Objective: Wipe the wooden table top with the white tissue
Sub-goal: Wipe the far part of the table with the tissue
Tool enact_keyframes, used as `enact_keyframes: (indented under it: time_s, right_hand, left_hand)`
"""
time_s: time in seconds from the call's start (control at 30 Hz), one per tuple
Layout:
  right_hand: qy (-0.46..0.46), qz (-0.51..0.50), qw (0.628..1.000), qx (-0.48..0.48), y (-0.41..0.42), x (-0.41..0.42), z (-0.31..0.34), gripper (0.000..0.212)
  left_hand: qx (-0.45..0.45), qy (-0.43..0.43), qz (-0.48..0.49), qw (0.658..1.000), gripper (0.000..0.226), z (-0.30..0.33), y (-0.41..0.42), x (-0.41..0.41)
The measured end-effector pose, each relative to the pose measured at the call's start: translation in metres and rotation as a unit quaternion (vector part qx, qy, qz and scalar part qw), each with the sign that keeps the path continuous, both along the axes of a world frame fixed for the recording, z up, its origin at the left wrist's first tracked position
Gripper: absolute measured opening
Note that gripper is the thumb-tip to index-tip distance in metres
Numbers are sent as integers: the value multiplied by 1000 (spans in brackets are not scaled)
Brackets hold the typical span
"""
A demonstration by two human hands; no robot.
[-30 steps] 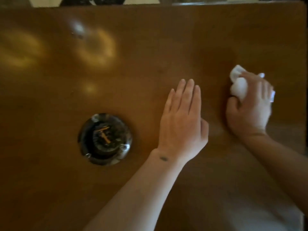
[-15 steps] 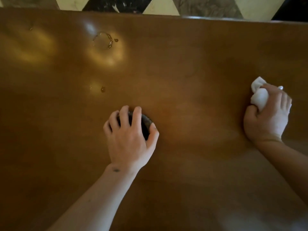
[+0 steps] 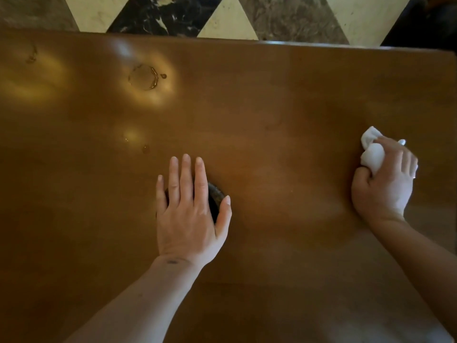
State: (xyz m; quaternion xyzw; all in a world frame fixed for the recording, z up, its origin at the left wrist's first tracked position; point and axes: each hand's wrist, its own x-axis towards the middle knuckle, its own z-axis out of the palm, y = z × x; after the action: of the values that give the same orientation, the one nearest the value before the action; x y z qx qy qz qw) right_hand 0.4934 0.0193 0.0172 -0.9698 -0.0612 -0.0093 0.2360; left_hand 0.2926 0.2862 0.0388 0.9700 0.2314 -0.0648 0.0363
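Note:
The wooden table top (image 3: 284, 107) fills the view, glossy and brown. My right hand (image 3: 385, 186) rests near the table's right edge, shut on the crumpled white tissue (image 3: 372, 154), which sticks out past the knuckles and presses on the wood. My left hand (image 3: 188, 214) lies flat at the centre with its fingers stretched out over a dark round ashtray (image 3: 216, 194). Only the ashtray's right rim shows, between the fingers and the thumb.
A wet ring mark (image 3: 144, 76) with a small drop beside it sits at the far left-centre. A smaller drop (image 3: 146, 148) lies ahead of my left fingers, and a faint smear (image 3: 31, 56) is at the far left. Patterned marble floor (image 3: 222, 13) lies beyond the far edge.
My left hand moved from flat on the bare wood onto the ashtray, curled over it, and now has its fingers stretched out. My right hand with the tissue stays by the right edge.

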Motion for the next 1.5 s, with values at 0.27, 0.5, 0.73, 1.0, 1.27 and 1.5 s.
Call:
enact_keyframes:
  time_s: [0.27, 0.5, 0.73, 1.0, 1.27, 1.5]
  right_hand:
    - [21, -32, 999, 36, 84, 17, 9, 52]
    - [32, 108, 992, 60, 188, 6, 9, 52]
    - [69, 256, 964, 32, 128, -71, 12, 49]
    - [44, 113, 992, 41, 167, 15, 9, 53]
    - [106, 350, 931, 13, 174, -47, 16, 54]
    - [100, 242, 965, 8, 74, -34, 21, 58]
  left_hand:
    - [-11, 13, 1, 1000, 78, 4, 1, 2]
    - [-16, 21, 1, 1000, 79, 5, 1, 4]
    - [-20, 32, 8, 999, 79, 6, 4, 4]
    - [-43, 28, 12, 999, 78, 8, 4, 2]
    - [-52, 31, 16, 998, 76, 11, 2, 5]
    - [-65, 17, 25, 997, 75, 11, 2, 4]
